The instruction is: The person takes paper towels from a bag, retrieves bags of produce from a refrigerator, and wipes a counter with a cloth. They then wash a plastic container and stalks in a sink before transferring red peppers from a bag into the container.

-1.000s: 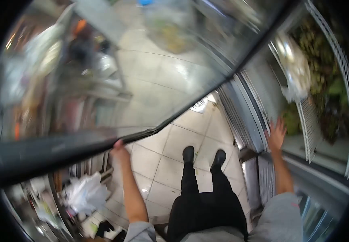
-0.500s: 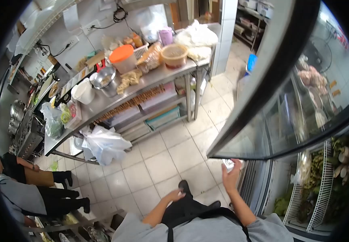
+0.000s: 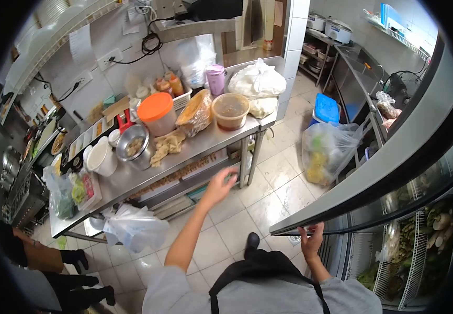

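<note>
My left hand (image 3: 221, 187) reaches forward over the floor, short of the steel table. Its fingers are apart and nothing is in them. My right hand (image 3: 312, 242) is at the free edge of the glass fridge door (image 3: 362, 196), with bent fingers on the frame. The door stands partly open. Behind it, the fridge's white wire racks (image 3: 414, 256) hold leafy greens and pale root vegetables (image 3: 442, 230). On the steel table (image 3: 195, 152), nearest my left hand, are a tub of brown liquid (image 3: 230, 111), a wrapped orange-brown package (image 3: 195, 112) and a crumpled cloth (image 3: 167, 148).
An orange-lidded tub (image 3: 156, 112), metal bowls (image 3: 134, 146) and a white bag (image 3: 258, 78) stand on the table. Plastic bags (image 3: 135, 227) hang at its front. A clear bag (image 3: 326, 152) sits by a blue-lidded bin (image 3: 326, 109). Two people's legs (image 3: 75, 282) show at left.
My left hand has stretched forward from beside my body towards the table. The door takes up less of the view and looks further closed, my right hand still at its edge. My view has shifted.
</note>
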